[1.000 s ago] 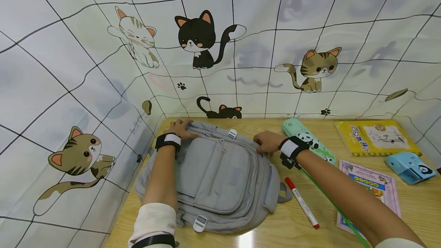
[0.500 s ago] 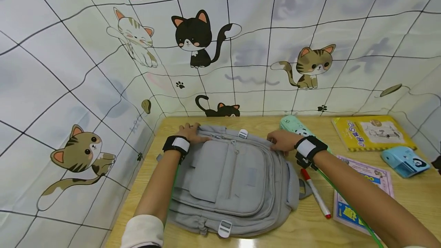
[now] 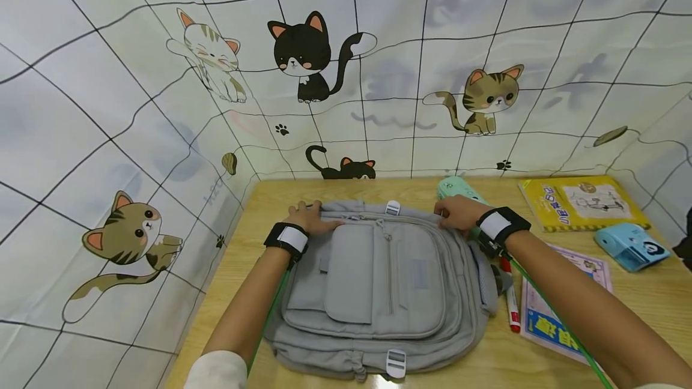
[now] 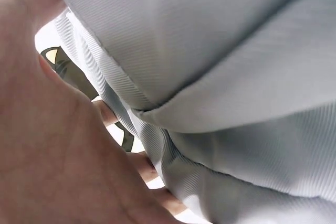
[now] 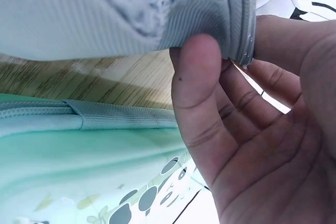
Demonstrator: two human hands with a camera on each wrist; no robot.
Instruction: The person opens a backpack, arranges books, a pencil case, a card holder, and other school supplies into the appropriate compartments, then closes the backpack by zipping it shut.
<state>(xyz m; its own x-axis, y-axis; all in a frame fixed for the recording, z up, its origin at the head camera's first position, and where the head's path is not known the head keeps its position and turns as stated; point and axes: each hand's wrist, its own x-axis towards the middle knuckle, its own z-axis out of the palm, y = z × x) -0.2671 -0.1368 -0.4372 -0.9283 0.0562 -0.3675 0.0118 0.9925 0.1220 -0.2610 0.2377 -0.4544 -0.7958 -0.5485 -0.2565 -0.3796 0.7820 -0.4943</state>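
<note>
A grey backpack [image 3: 411,281] lies flat on the table, front pocket and zippers facing up. My left hand [image 3: 310,220] grips its far left edge, thumb on top; in the left wrist view several fingertips [image 4: 140,165] reach round the grey fabric. At the far right edge, my right hand [image 3: 459,212] pinches the bag. The right wrist view shows thumb and fingers holding the rim beside a zipper [image 5: 244,19]. A mint green panda pencil case [image 3: 456,188] lies just behind that hand, partly hidden by it.
Right of the bag lies a red-capped white marker [image 3: 512,302], partly covered by a strap. A purple booklet [image 3: 540,311], a blue panda-printed object [image 3: 632,247] and a yellow book [image 3: 586,203] lie farther right. A cat-print curtain [image 3: 400,77] borders the wooden table [image 3: 232,245].
The backpack has slid and turned to the right, with both hands moving along on it. The marker has shifted right and now lies partly under the strap, nearer the purple booklet.
</note>
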